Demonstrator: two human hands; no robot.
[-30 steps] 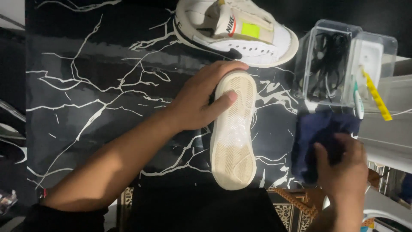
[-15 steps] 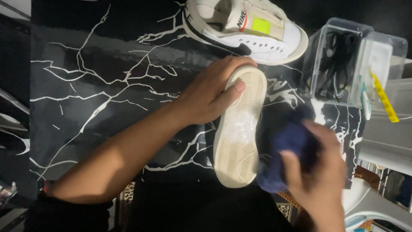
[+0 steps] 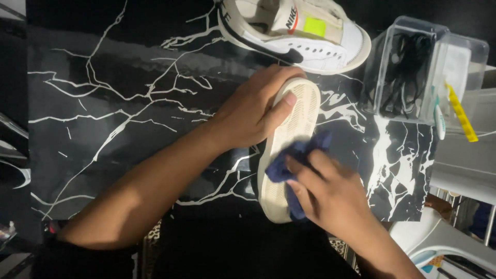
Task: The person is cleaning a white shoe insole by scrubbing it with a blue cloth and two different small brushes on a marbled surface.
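Left hand: the left hand (image 3: 253,116) lies across the toe end of the upturned shoe (image 3: 287,150), fingers curled over its far edge and thumb pressed on the sole; the grip is clamped on the shoe.
Right hand: the right hand (image 3: 325,188) comes in from the lower right of the frame, its grip bunched around a dark blue cloth (image 3: 287,165) and pressing it onto the middle of the sole.
Shoe: sole up, lengthwise from upper centre to lower centre of the frame, resting on the black, white-veined tabletop (image 3: 129,103). Its heel end sits right at the near edge of the tabletop.
Slip risk: the surface looks glossy, so a hard push with the cloth could skate the shoe sideways if the left hand eases off; only the toe end is pinned.
Edge risk: a stroke toward the heel may tip that end off the near edge, since nothing holds it there.
Cloth risk: the cloth is wadded, not flat; a loose fold trails toward the upper right, and the fingers may rub the sole bare where the wad rolls away.
Neighbour risk: the second shoe (image 3: 297,33) lies on its side just above the left hand, nearly touching it; a sweep upward could knock it.
Box risk: the clear plastic box (image 3: 413,72) with dark cords, at the upper right, stands well apart from the right hand, so it seems safe unless the elbow swings wide.
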